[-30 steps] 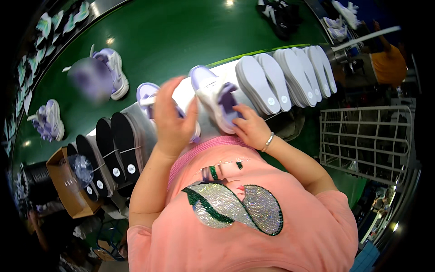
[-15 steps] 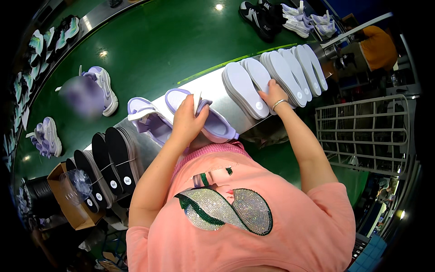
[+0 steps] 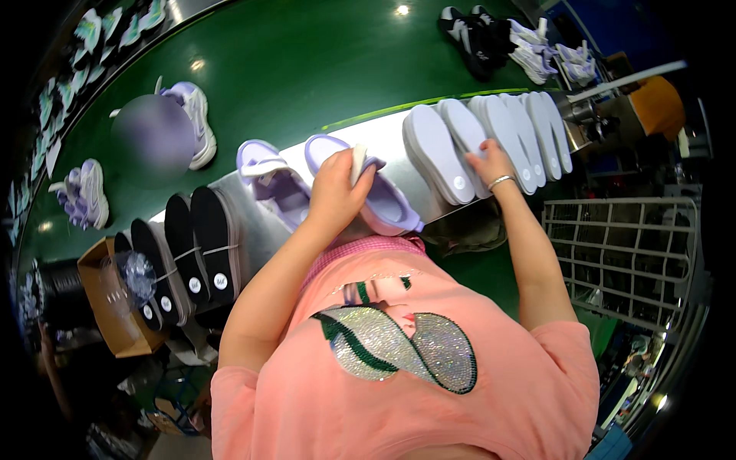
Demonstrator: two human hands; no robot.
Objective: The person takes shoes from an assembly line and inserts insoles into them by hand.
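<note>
A lilac and white sneaker (image 3: 388, 201) lies sole down at the bench's near edge, its opening facing up. My left hand (image 3: 343, 190) is closed on its tongue (image 3: 358, 163), pulling it up. Left of it, the matching sneaker (image 3: 277, 193) rests with its opening showing. My right hand (image 3: 492, 165) reaches to the stacks of white insoles on the right, thumb and fingers closed at the edge of the second stack's insole (image 3: 460, 123). Part of the fingers' grip is hidden between neighbouring stacks.
Bundled black insoles (image 3: 211, 238) stand left, beside a cardboard box (image 3: 115, 307) with clear plastic. More sneakers (image 3: 201, 123) sit on the green surface (image 3: 307, 61), with black ones (image 3: 471, 42) at far right. A wire rack (image 3: 621, 253) stands right; a person in orange (image 3: 658, 107) is beyond.
The whole view has shifted, so the bench things appear farther right. My left hand keeps hold of the tongue. My right hand stays at the second stack of white insoles.
</note>
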